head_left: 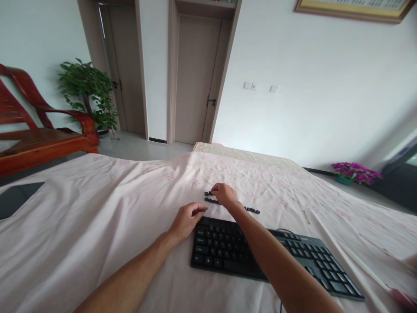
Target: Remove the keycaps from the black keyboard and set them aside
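Observation:
A black keyboard [224, 245] lies on the cloth in front of me, its top row of keys partly missing from sight under my right forearm. Behind it, small black keycaps [211, 200] are lined up in rows, and a few more keycaps [252, 210] show to the right of my wrist. My right hand [224, 193] reaches over the keyboard, fingertips pinched at a keycap [210, 193] in the far row; the fingers partly hide it. Beside the keyboard's far left corner rests my left hand [187, 219], loosely curled, thumb and fingers slightly apart, with nothing visible in it.
A pink-flowered cloth [140, 204] covers the surface. A dark flat panel [19, 198] lies at left; a thin pale stick [306, 217] is right of the keycaps. At the right edge is a blurred pink-and-white object [402, 299]. A wooden chair [48, 143] stands left.

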Demonstrator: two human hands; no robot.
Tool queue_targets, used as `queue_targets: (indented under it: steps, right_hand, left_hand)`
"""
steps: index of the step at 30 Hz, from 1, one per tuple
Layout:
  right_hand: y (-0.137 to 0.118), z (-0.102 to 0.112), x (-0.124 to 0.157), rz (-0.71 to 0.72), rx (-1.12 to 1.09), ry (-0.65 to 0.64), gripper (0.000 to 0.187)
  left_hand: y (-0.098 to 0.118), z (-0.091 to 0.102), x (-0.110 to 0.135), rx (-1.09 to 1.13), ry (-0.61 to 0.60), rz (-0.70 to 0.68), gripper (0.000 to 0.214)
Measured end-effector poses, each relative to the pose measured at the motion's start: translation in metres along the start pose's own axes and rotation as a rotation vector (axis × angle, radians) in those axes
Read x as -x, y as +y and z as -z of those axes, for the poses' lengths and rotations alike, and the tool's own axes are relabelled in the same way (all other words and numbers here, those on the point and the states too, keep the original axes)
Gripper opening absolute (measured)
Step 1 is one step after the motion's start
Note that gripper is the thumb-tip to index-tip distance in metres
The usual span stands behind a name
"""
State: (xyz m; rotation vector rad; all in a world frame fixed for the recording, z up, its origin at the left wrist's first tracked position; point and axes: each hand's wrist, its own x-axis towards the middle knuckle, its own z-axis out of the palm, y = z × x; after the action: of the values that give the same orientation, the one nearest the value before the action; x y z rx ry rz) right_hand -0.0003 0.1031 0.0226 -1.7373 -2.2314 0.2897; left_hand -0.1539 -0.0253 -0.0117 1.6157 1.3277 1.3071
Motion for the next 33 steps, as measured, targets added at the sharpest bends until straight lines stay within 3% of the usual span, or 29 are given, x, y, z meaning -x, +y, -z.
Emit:
queue_targets:
  steps: [11, 16, 19, 23, 27, 33]
  right_hand:
    - [-0.001, 0.002, 0.003, 0.003, -0.019, 0.004, 0.019]
    - [-0.006, 0.013, 0.017, 0.027, -0.043, 0.044, 0.029]
    - [-0.015, 0.028, 0.035, 0.123, -0.113, 0.054, 0.042]
    - [-0.025, 0.051, 0.066, 0.436, -0.254, 0.132, 0.05]
    - [-0.024, 0.057, 0.09, 0.384, -0.395, 0.081, 0.047]
    - [-0.013, 0.039, 0.104, 0.261, -0.739, -0.091, 0.025]
  left_hand:
    - [-0.001, -0.001, 0.001, -0.014, -0.008, 0.001, 0.023]
    - [-0.001, -0.001, 0.0, -0.001, -0.012, -0.007, 0.022]
    - [-0.003, -0.002, 0.0, 0.001, -0.01, -0.015, 0.022]
    - [-0.005, -0.003, 0.0, -0.027, 0.01, -0.01, 0.021]
    - [-0.003, -0.003, 0.001, -0.06, 0.023, -0.019, 0.022]
    - [0.002, -0.003, 0.003, -0.035, -0.021, -0.031, 0.022]
